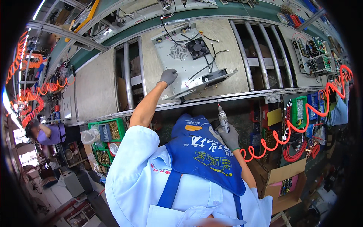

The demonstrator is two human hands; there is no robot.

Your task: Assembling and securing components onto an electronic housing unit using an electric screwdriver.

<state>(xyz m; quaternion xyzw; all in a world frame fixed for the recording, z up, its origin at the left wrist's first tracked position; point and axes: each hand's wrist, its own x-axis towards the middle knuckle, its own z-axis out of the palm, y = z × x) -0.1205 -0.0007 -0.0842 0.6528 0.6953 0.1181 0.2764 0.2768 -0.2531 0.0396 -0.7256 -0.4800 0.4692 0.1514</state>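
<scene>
A metal-topped bench (94,89) is spread beneath the gloved left hand (169,76), broken by steel rollers (249,56) to either side of it. A worker in purple (53,135) is seen far to its left, in a cluttered workshop.

The left fingers are curled at the near left part of a metal chassis panel (189,70); whether it is gripped cannot be told. A black axial fan (197,48) is mounted beyond that hand, and loose cables (213,60) are strewn to its right. A silver power screwdriver (223,119) is clasped in the gloved right hand (228,138), below the bench edge. A coiled red hose (274,145) is strung right of that grip, its end hidden by the forearm. A circuit assembly (321,62) farther right is hard to make out.
</scene>
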